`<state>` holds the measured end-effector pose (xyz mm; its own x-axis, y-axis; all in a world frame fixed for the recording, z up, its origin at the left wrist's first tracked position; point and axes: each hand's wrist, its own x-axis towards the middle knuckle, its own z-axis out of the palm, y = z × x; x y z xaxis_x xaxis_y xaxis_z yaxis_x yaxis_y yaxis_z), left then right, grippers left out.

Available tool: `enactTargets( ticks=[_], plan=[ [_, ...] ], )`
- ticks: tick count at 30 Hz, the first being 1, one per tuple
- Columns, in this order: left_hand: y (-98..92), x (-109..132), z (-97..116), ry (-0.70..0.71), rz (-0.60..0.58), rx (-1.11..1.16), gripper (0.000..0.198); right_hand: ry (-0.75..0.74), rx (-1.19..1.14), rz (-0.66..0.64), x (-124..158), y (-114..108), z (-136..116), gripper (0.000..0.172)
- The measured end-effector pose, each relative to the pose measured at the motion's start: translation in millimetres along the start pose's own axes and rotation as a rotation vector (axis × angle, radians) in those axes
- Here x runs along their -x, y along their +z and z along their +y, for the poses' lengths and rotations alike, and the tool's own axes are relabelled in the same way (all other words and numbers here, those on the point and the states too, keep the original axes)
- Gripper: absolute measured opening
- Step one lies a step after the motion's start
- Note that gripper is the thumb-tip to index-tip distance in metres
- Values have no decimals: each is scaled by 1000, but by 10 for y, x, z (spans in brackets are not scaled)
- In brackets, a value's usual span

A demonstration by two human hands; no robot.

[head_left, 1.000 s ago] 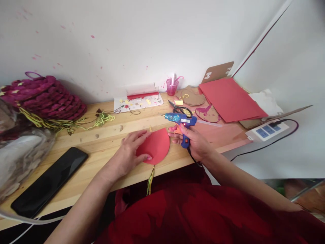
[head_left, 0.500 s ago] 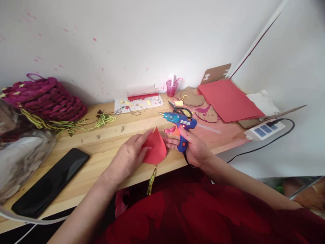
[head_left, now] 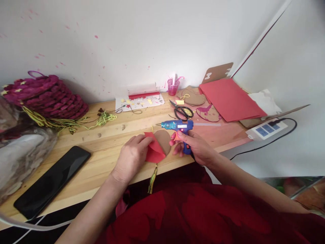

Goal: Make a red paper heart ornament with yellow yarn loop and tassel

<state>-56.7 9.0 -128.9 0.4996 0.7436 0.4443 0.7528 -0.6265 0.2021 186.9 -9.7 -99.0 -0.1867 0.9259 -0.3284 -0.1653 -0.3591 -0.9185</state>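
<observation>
My left hand [head_left: 133, 152] pinches the edge of a piece of red paper [head_left: 154, 154] and folds it back to the left. Under the lifted paper shows a round piece of brown cardboard [head_left: 164, 139]. A yellow-green tassel [head_left: 152, 179] hangs from its lower side over the table's front edge. In my right hand [head_left: 194, 144] is a blue hot glue gun [head_left: 180, 126], its red light lit and its nozzle pointing left above the cardboard. A clear glue stick [head_left: 207, 124] sticks out of its back end.
Behind the glue gun lie black scissors [head_left: 183, 111] and a pink-painted cardboard disc [head_left: 209, 113]. Red paper sheets [head_left: 232, 98] and a power strip [head_left: 267, 130] are on the right. A phone [head_left: 52, 181] and a purple woven basket [head_left: 49, 98] are on the left.
My left hand has peeled the red paper back to the left, uncovering the cardboard. My right hand has left the paper's edge and moved slightly right, the glue gun lower and more level.
</observation>
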Motion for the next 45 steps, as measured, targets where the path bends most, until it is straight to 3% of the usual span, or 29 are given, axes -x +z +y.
enactTargets(
  ticks=[6,12,18,45],
  plan=[
    [26,56,-31,-100,96,215,28,-67,520,-2,80,-230,-76,38],
    [45,54,-40,-169,102,280,29,-106,724,18,87,-126,-103,34],
    [48,72,-35,-173,99,268,29,-256,967,44,4,-38,-132,33],
    [13,58,6,-121,17,161,39,-279,1146,102,-42,13,-160,36]
  ],
)
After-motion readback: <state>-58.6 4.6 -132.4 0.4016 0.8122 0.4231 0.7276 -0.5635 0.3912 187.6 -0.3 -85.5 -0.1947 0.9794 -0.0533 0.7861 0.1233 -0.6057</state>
